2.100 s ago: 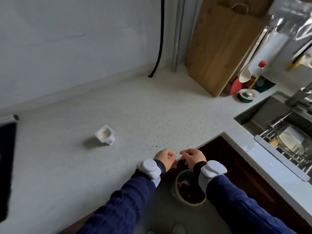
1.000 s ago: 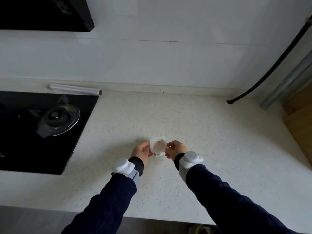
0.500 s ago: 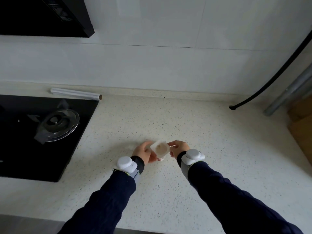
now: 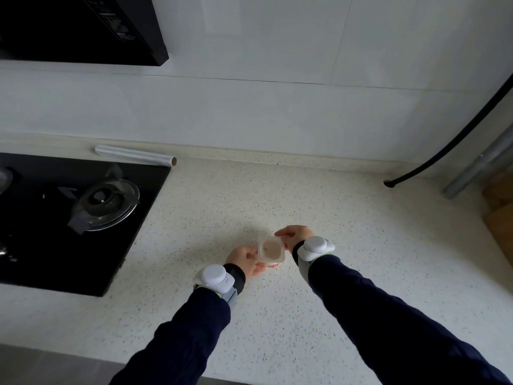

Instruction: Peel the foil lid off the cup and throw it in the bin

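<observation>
- We are holding the cup [image 4: 271,249] just above the speckled counter [image 4: 319,207], a little right of the hob [image 4: 69,218] and well clear of it.
- Our left hand [image 4: 244,259] is wrapping the cup's near-left side and appears to be clamped on it; our right hand [image 4: 294,235] is curling at the far-right corner, fingertips pinched together at the rim, though we cannot tell whether they are gripping the cup itself or a foil edge.
- We are looking down onto a pale square top with a brownish middle; we cannot say whether that is a lid still sealed on or the open contents, so we are judging the peel as unconfirmed from here.
- The bin is not showing anywhere in the head view, so any foil would be travelling out of sight, and we are expecting a turn away from the counter.
- If a seal is still holding, a sharp pull could be jerking the cup and flinging its contents onto the counter or our dark sleeves [image 4: 388,315].
- A thin foil tab could be tearing short, leaving a strip stuck to the rim.
- Squeezing the soft walls too hard with the left hand could be pushing the contents up and over the edge.
- The cup is being held slightly tilted, so a loose grip could be tipping it.
</observation>
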Demonstrator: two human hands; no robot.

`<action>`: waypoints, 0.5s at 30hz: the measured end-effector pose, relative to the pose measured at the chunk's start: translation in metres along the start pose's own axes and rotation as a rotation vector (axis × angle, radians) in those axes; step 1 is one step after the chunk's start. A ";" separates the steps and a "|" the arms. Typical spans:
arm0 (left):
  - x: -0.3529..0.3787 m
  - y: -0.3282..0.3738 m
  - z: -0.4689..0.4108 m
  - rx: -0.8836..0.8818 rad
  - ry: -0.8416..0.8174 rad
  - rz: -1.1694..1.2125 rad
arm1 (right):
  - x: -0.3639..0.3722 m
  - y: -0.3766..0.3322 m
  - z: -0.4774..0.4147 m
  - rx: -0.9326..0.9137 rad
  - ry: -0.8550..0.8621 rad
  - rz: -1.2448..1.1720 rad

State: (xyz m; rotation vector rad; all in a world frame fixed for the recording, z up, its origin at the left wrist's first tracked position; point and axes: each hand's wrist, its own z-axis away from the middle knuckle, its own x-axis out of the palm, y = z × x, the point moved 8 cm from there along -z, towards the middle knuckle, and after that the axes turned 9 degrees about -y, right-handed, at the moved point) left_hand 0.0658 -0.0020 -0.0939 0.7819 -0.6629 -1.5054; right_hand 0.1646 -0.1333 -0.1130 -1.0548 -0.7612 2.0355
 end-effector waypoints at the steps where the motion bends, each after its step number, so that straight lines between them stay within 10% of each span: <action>1: -0.001 0.001 0.000 0.002 0.008 -0.008 | 0.000 0.001 -0.001 0.000 0.002 -0.002; 15: -0.012 0.006 0.002 0.020 0.032 -0.211 | -0.012 -0.001 0.019 0.011 -0.056 0.109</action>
